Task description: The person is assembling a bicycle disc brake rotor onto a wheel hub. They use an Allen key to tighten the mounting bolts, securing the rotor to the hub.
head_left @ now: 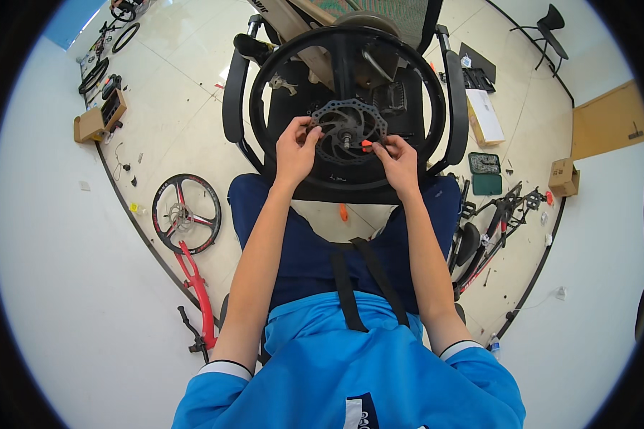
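Observation:
A black bicycle wheel [434, 96] lies flat across the seat of a black office chair, over my lap. At its hub sits a dark metal brake disc [348, 109] with a wavy, perforated rim, and the axle stub [347, 140] points up from the centre. My left hand [297, 152] pinches the left edge of the disc between thumb and fingers. My right hand [398, 163] is closed at the disc's lower right, its fingertips on a small orange-red piece [367, 146]. The kind of that piece is too small to make out.
Chair armrests [234, 107] flank the wheel. On the floor at left lie a black-and-red three-spoke wheel [161, 222] and a red frame part [200, 289]. To the right are a green case [486, 185], a white box [484, 114], bicycle parts [504, 214] and a cardboard box [564, 177].

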A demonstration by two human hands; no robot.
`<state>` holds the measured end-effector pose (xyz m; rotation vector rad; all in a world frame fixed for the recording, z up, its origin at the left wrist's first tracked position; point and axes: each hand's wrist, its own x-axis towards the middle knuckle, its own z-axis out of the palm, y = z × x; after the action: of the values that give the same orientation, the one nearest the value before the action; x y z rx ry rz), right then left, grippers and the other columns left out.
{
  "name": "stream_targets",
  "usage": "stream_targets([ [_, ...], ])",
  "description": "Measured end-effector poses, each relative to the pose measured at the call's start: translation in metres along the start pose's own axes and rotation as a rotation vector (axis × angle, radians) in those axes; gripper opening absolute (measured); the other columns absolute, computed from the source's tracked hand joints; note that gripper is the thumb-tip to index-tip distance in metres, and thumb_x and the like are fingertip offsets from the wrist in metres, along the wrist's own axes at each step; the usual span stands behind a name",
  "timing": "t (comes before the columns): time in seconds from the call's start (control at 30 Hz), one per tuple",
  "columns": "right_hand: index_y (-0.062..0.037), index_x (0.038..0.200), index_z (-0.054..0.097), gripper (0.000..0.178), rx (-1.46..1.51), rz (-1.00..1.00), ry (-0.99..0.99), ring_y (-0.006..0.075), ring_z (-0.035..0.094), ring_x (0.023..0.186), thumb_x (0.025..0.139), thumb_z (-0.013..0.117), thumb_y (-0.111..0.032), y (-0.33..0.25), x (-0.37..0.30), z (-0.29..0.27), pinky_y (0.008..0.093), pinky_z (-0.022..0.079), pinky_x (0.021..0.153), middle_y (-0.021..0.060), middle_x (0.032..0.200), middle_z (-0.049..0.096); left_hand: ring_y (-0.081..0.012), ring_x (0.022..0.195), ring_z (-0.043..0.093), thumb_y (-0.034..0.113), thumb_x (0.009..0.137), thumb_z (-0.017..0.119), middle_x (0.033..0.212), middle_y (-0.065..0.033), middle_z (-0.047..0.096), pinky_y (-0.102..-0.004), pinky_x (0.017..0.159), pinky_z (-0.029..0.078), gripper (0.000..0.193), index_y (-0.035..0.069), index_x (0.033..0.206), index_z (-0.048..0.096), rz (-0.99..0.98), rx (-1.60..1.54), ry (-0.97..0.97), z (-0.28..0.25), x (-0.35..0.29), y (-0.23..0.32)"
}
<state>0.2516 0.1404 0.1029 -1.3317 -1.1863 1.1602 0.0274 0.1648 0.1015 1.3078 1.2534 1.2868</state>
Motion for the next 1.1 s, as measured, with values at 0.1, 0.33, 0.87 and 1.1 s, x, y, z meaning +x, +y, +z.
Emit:
stream_targets([
  [0.1, 0.004, 0.101, 0.062, 0.014, 0.018, 0.044, -0.002, 0.0074, 0.064, 0.082, 0.092, 0.065, -0.007, 0.001, -0.004, 0.002, 0.0201, 0.047, 0.073, 0.0092, 0.089, 0.073, -0.0107, 0.078, 0.065, 0.008, 0.093, 0.063, 0.084, -0.0076, 0.069, -0.0233, 0.071, 0.049, 0.017, -0.002, 0.107, 0.06, 0.072, 0.025, 0.05, 0.002, 0.001, 0.002],
  [0.33, 0.0039, 0.1, 0.065, 0.013, 0.037, 0.073, 0.058, 0.0067, 0.063, 0.082, 0.092, 0.066, -0.007, 0.005, -0.011, 0.007, 0.0198, 0.046, 0.074, 0.0074, 0.089, 0.072, -0.0087, 0.07, 0.062, 0.011, 0.09, 0.066, 0.08, -0.0061, 0.069, -0.0231, 0.066, 0.046, 0.019, -0.002, 0.103, 0.063, 0.059, 0.071, 0.047, -0.001, 0.006, -0.004],
  [0.87, 0.0032, 0.097, 0.066, 0.012, 0.044, -0.013, 0.068, 0.009, 0.065, 0.082, 0.09, 0.068, -0.006, 0.008, -0.005, 0.005, 0.0221, 0.048, 0.076, 0.0079, 0.088, 0.072, -0.0079, 0.078, 0.063, 0.01, 0.093, 0.065, 0.086, -0.0052, 0.069, -0.0214, 0.072, 0.047, 0.018, -0.003, 0.106, 0.063, 0.006, 0.122, 0.025, -0.002, 0.002, -0.001],
  [1.1, 0.0036, 0.094, 0.065, 0.011, 0.04, -0.037, 0.098, 0.0082, 0.064, 0.08, 0.09, 0.069, -0.005, 0.01, -0.004, 0.006, 0.021, 0.047, 0.072, 0.0075, 0.085, 0.072, -0.009, 0.077, 0.062, 0.01, 0.092, 0.065, 0.086, -0.0045, 0.068, -0.0215, 0.071, 0.047, 0.021, -0.004, 0.107, 0.061, -0.053, 0.074, 0.041, -0.001, -0.01, -0.008],
])
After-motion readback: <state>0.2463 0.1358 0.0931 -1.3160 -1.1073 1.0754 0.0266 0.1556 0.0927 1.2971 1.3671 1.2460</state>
